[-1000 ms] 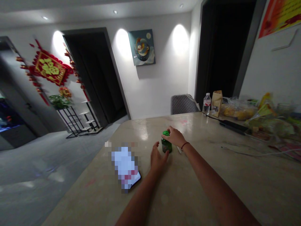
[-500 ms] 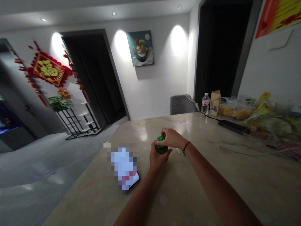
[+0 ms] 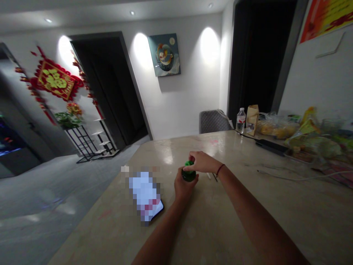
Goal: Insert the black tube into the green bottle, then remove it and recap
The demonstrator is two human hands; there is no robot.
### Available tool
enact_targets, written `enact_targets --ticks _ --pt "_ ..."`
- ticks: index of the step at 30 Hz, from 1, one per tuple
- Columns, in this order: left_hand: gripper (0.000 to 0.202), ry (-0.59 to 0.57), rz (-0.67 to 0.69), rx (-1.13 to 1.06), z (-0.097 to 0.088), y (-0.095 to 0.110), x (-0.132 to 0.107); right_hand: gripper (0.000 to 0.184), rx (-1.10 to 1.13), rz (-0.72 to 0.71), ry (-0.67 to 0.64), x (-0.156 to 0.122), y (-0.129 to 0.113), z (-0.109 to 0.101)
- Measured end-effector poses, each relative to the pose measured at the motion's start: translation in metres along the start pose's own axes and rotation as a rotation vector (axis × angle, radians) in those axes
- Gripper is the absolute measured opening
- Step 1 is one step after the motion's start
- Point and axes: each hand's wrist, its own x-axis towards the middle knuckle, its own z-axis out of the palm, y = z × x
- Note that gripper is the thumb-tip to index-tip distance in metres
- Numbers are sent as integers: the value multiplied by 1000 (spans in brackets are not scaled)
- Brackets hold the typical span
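A small dark green bottle (image 3: 188, 175) with a bright green cap (image 3: 189, 164) stands on the beige stone table (image 3: 248, 206), a little beyond the middle. My left hand (image 3: 184, 186) is wrapped round the bottle's body from the near side. My right hand (image 3: 200, 162) reaches in from the right, and its fingers are closed over the cap. A dark band circles my right wrist. Most of the bottle is hidden by the two hands.
A phone with a blurred screen (image 3: 145, 195) lies on the table left of my hands. At the far right stand a water bottle (image 3: 241, 120), a paper bag (image 3: 252, 119), plastic bags of food (image 3: 303, 136) and a white cable (image 3: 298, 179). A grey chair (image 3: 213, 122) stands behind.
My left hand has gone from open beside the bottle to wrapped round its body. The bottle has shifted slightly left and nearer. My right hand stays on the cap.
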Motion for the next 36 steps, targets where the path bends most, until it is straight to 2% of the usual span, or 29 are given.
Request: enact_targets --ticks 3,6,12,17,21,24,31,36 --pt "47 -5 24 -4 2 -4 1 41 68 -5 -35 0 6 -3" --pt "49 -28 40 -12 4 -6 0 40 149 4 -122 -1 11 -5" --pt "52 -87 24 -1 5 1 -4 42 291 117 -245 0 18 -2" --pt "49 -127 12 9 4 4 -7 47 126 128 -208 1 14 -2" --pt "49 -100 -12 78 5 1 -7 49 -90 91 -112 3 12 0" --pt "47 -86 9 141 4 -2 -6 48 -170 100 -95 5 14 4" --pt "45 -67 48 125 2 0 -5 45 -164 75 -111 4 16 3" --pt "45 -68 41 86 1 2 -4 31 -71 -1 -154 0 19 -3"
